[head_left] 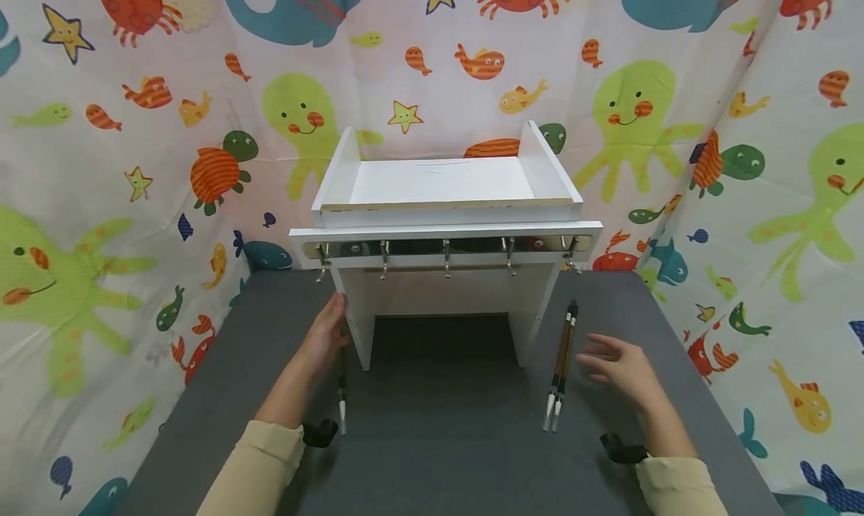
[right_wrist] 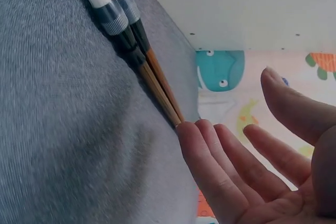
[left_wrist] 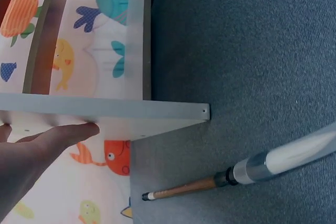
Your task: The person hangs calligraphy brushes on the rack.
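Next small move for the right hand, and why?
Probably pinch one of the two capped brushes: the right hand is open, empty and close beside them, while the left hand rests against the side of the white shelf.

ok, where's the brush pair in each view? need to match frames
Head: brush pair right of centre, between the white shelf and the right hand.
Left wrist: not in it; only a single brush shows, lower right.
Right wrist: from the top edge, left of centre, slanting down toward the fingers.
Shared landmark: the white shelf.
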Motion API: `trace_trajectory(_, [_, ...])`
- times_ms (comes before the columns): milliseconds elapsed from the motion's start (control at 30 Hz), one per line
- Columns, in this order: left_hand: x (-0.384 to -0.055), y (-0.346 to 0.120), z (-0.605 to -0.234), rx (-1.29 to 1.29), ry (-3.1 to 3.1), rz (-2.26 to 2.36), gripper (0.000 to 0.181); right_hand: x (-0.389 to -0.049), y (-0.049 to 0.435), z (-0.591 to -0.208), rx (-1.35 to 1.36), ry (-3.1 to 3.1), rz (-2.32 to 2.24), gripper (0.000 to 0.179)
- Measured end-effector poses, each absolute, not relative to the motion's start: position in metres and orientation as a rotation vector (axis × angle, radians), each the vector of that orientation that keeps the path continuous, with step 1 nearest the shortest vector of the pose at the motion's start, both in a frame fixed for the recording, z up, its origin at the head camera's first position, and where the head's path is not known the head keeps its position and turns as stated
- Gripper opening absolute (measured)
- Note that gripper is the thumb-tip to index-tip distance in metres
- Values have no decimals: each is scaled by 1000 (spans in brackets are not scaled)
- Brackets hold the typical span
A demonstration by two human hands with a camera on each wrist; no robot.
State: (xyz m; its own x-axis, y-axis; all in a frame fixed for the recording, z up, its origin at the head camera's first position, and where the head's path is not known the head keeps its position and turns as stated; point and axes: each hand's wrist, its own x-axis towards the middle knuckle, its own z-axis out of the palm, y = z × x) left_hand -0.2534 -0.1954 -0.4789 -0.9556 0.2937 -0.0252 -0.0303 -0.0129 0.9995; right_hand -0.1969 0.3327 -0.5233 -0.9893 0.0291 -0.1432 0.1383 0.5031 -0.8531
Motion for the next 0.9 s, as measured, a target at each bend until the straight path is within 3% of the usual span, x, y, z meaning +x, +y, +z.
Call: trace_trajectory(900, [-254,-193,-477,234,1979,2147,77,-231,317,-566,371,2555,-1590,76])
